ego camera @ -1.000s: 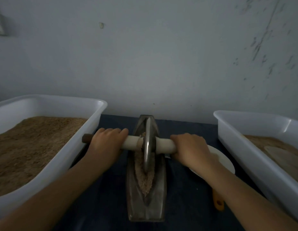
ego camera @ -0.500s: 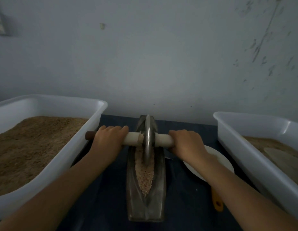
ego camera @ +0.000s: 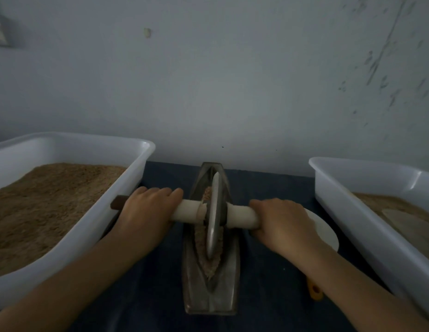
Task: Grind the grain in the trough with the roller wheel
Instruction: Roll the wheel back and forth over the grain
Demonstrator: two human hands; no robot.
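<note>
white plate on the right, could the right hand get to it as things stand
Probably yes. The white plate lies on the dark cloth just beside and partly under the right hand, with nothing between them. But that hand grips the roller wheel's handle, so it would have to let go first.

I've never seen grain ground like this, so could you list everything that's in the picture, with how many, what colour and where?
Trough: one, grey metal, centre of the table, lengthwise.
Grain: one streak, tan, in the trough's groove.
Roller wheel: one, grey disc on a pale handle bar with a dark left tip, standing in the groove.
Tubs: two, white; left tub and right tub, each holding brown meal.
Plate: one, white, under the right wrist.
Orange handle: one, beside the right forearm.
Cloth: one, dark blue, covering the table.
Wall: grey-white, behind.
Left hand: grips the bar's left end.
Right hand: grips the right end.
</note>
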